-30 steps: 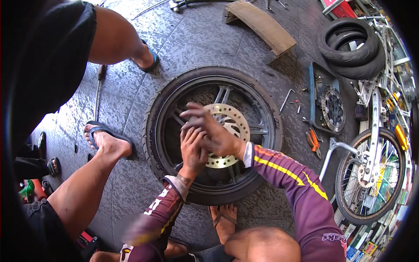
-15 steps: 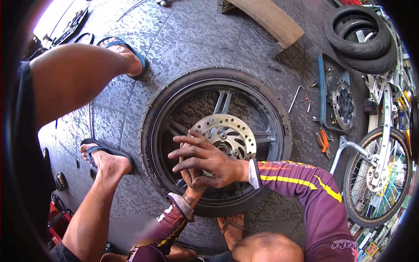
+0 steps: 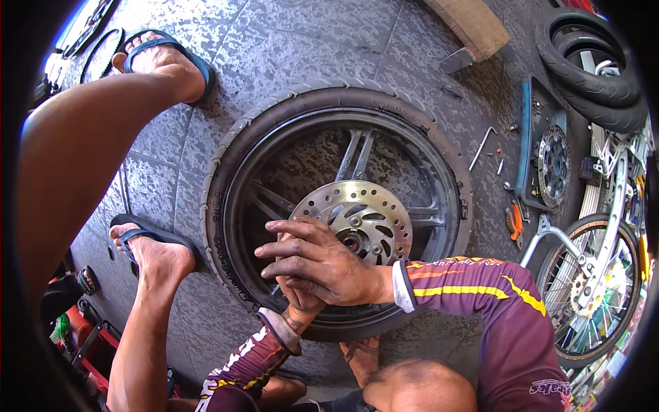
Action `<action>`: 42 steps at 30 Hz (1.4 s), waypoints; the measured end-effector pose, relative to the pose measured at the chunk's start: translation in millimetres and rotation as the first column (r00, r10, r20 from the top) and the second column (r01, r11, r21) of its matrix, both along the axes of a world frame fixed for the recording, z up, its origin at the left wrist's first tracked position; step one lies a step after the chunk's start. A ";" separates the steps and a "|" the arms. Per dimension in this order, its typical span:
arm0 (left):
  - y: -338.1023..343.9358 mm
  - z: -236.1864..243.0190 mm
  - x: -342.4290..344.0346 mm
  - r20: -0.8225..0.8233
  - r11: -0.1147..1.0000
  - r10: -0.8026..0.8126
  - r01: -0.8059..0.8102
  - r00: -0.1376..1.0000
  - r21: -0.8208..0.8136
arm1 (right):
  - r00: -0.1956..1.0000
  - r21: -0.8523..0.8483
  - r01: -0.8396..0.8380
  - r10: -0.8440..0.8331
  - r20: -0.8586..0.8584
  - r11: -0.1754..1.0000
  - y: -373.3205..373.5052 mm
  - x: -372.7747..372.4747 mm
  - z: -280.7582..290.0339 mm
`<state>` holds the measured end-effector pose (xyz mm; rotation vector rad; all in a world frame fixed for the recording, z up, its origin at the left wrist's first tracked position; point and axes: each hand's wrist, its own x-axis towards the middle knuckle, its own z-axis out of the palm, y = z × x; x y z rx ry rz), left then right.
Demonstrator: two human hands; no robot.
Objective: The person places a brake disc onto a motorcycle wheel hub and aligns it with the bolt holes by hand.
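Note:
My right hand [image 3: 329, 269] lies across my left hand [image 3: 296, 296] above a motorcycle wheel, its fingers stretched out and slightly apart. Most of the left hand, fingers included, is hidden under the right, so its grip cannot be made out. Neither hand shows any tool. The wheel lies flat on the floor with a black tyre [image 3: 221, 161] around a dark spoked rim [image 3: 355, 156]. A silver drilled brake disc [image 3: 357, 191] faces up at its hub, partly covered by my fingers.
On the right are a blue-edged tray [image 3: 527, 147] holding another disc, orange-handled pliers [image 3: 515, 221], a hex key [image 3: 482, 147], stacked tyres [image 3: 583, 69] and a spoked wheel [image 3: 590, 288]. A curved brown board [image 3: 473, 27] lies beyond. Another person's sandalled feet [image 3: 154, 244] rest at left.
The wheel appears larger as the view shifts, and objects on the right sit farther toward the rim. My right hand stays over my left, with its fingers slightly repositioned.

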<state>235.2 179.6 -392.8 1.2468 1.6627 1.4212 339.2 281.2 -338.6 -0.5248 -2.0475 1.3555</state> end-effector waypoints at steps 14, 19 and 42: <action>7.0 11.5 -11.4 -0.049 0.998 0.030 -0.032 0.998 -0.046 | 0.994 -0.004 0.085 -0.084 0.066 0.996 -10.2 -10.6 -1.2; 6.2 7.0 4.9 -0.017 1.000 0.029 -0.029 0.999 0.000 | 0.994 0.023 0.102 -0.103 0.040 0.995 -8.1 -3.8 -3.9; -1.1 34.1 -15.1 -0.373 0.959 -0.274 0.280 0.887 -0.038 | 0.637 0.413 0.303 -0.505 0.583 0.859 -34.7 23.8 16.3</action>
